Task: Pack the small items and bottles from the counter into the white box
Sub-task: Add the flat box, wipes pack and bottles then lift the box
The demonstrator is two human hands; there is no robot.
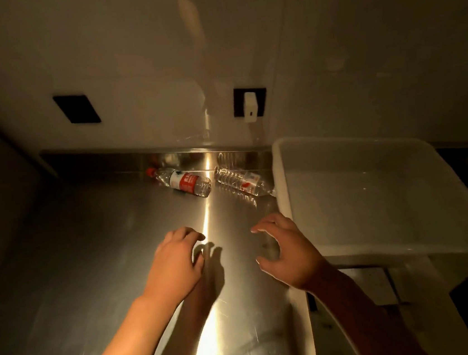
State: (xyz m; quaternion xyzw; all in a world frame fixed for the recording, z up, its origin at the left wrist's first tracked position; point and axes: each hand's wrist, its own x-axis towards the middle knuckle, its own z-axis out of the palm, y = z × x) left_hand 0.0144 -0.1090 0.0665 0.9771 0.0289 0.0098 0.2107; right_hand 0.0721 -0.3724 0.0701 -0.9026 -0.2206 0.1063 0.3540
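The counter (97,266) is brushed stainless steel, pretty glossy, with a bright streak of glare down the middle and fine scratches near the front edge. Both bottles (182,182) (242,180) at the back edge are clear, ribbed plastic with shiny labels (red and white). The white box (281,189) looks like smooth, semi-matt plastic.

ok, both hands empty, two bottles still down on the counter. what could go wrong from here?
1. Both bottles, the red-capped bottle and the crushed bottle, lie on their sides on smooth steel; a nudge may roll them.
2. The crushed bottle lies close to the white box, leaving fingers little room.
3. Glare and dim light hide clear plastic.
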